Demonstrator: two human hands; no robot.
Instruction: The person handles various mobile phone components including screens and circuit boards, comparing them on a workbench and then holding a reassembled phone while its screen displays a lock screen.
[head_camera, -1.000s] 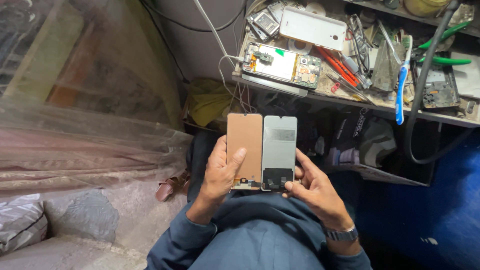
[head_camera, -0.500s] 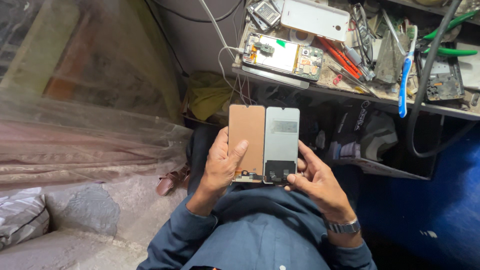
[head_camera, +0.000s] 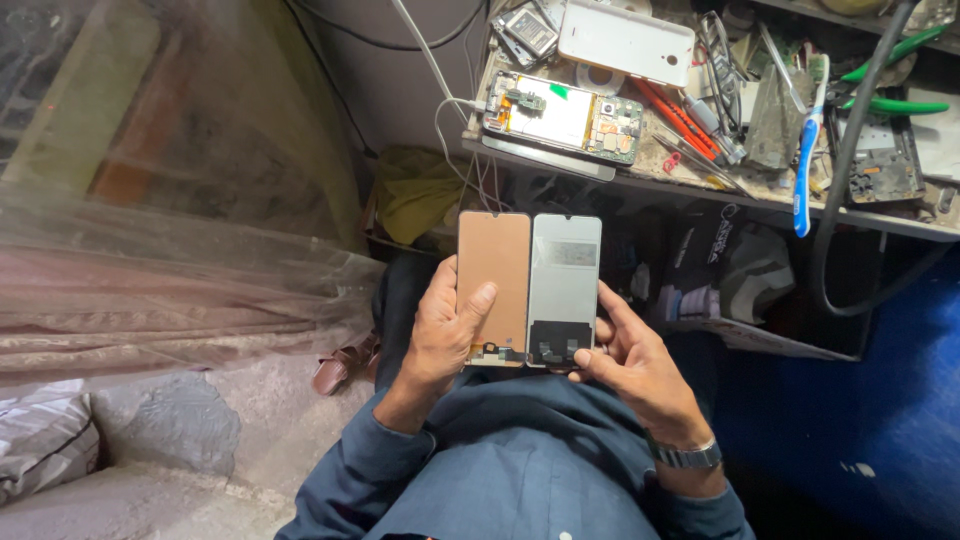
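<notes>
left hand (head_camera: 440, 335) grips copper-backed panel (head_camera: 493, 285), thumb across its face. right hand (head_camera: 630, 365) pinches grey panel (head_camera: 565, 290) at its bottom edge. panels touching side by side over the lap, long axes toward 12 o'clock. opened phone (head_camera: 562, 116) on desk (head_camera: 700, 185) beyond.

A blue long-sleeved shirt (head_camera: 500, 480) is worn; a metal wristwatch (head_camera: 685, 457) is strapped around the right wrist.
</notes>
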